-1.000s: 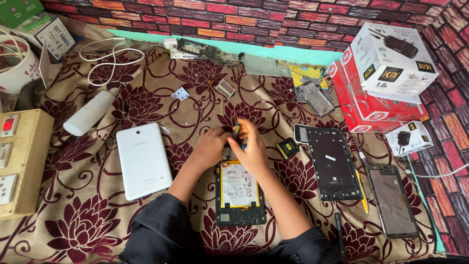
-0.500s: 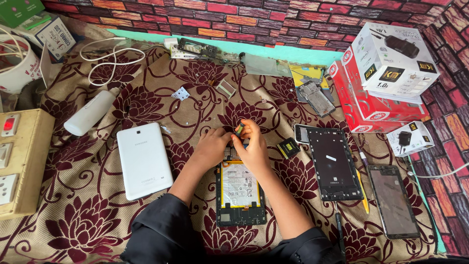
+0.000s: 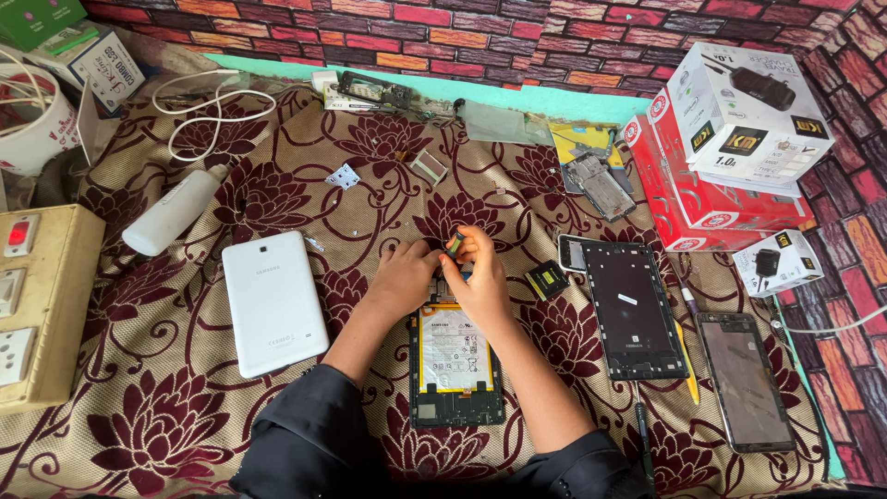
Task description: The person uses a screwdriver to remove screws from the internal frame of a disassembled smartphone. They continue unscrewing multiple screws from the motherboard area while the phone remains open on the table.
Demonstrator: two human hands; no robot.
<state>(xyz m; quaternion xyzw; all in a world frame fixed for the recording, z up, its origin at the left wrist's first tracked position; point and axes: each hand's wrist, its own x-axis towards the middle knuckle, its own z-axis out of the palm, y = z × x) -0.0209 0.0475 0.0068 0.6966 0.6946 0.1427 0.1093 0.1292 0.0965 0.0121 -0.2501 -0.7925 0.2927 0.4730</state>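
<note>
Hands (image 3: 448,268) over opened tablet (image 3: 455,365), white back cover (image 3: 273,300) beside.

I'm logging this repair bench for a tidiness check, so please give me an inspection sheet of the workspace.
Surface: maroon floral cloth, wrinkled, covering the whole work area.
Job's things: opened tablet lying flat, battery exposed; small dark part pinched above its top edge.
Clutter: white back cover, black frame, screen panel, white bottle, stacked boxes, small loose parts.
Hands: left hand and right hand close together at the tablet's top end, the right holding the part.
Cables: white cable looped at upper left.
Surroundings: brick-pattern wall; switch board at left.
</note>
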